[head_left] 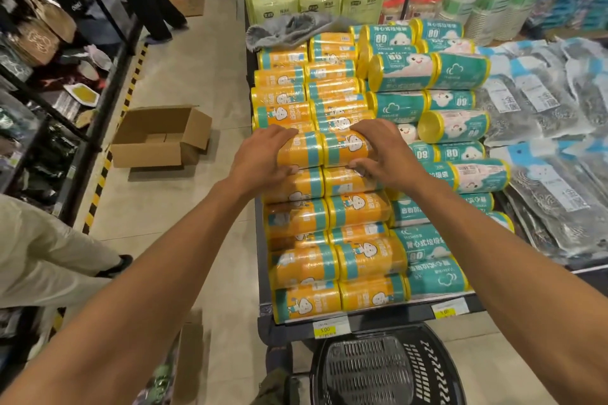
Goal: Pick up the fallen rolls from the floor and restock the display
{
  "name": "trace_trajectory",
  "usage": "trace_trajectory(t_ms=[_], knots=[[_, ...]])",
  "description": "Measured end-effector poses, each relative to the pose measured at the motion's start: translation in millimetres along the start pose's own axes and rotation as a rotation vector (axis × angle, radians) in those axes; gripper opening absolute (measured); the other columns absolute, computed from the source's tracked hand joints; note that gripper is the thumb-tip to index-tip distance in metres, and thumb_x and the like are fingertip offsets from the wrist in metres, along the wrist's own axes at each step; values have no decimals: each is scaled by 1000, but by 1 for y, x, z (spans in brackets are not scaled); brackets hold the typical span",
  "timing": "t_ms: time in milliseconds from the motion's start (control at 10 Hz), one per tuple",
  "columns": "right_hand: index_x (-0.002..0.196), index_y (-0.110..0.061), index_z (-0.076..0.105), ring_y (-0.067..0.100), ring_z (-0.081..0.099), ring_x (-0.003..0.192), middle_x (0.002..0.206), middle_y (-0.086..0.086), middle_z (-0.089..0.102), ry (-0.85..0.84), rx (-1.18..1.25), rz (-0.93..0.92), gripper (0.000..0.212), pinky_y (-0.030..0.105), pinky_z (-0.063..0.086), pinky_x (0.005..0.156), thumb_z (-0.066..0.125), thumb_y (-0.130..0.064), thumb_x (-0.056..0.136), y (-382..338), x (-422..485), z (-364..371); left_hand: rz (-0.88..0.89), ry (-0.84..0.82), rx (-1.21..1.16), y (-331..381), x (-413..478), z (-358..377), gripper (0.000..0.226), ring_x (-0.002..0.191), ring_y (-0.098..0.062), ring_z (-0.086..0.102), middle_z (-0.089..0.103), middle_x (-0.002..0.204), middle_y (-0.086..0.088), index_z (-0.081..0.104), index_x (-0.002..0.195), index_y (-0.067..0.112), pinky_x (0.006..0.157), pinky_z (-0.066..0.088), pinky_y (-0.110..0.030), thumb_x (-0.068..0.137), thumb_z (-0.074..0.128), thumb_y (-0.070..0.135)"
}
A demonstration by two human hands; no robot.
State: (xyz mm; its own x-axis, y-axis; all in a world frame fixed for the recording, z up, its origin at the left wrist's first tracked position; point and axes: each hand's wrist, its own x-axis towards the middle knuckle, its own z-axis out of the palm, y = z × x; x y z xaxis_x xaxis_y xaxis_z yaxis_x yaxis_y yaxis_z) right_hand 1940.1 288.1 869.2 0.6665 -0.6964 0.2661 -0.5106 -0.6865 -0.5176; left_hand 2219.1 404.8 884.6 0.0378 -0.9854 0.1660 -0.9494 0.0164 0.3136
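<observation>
Gripping a pair of orange bin-bag rolls laid end to end, the person works at the middle of the display. The left hand curls over the outer end of the left-side roll, fingers on top and thumb on the near side. The right hand clamps the other roll the same way, so the hands stand apart with the pair between them. The pair lies on top of the orange stack, in line with the two columns of orange rolls and touching the rows ahead of it and behind it. Just beside them, to the right, the teal rolls are piled less evenly.

This looks like the placing step. To do it well, keep the two rolls butted together and level, their meeting ends over the seam between the columns below. Seat them in the dip between neighbouring rows, not on a crest. The film wrap looks slick, so a roll left high would likely slide. The left roll's end should sit flush with the display's left edge, because any overhang invites a drop to the floor. Press lightly, then let go one hand at a time, ready to catch a roll that shifts. An open cardboard box sits on the floor well apart to the left.
</observation>
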Motion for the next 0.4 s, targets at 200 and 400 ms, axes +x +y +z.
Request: trace_trajectory(t_ms=[200, 400], knots=[[150, -21, 46, 37, 32, 146, 155, 4, 45, 21, -157, 79, 75, 56, 28, 119, 70, -52, 86, -13, -5, 3, -7, 29, 130, 6, -4, 4, 77, 136, -27, 43, 50, 148, 0, 42, 151, 26, 118, 28, -50, 85, 75, 49], [157, -22, 33, 35, 19, 155, 167, 7, 26, 145, -254, 169, 76, 55, 20, 124, 69, -44, 94, -25, -26, 15, 38, 215, 52, 16, -30, 13, 73, 143, -33, 37, 44, 152, -11, 43, 149, 15, 121, 25, -53, 87, 74, 35]])
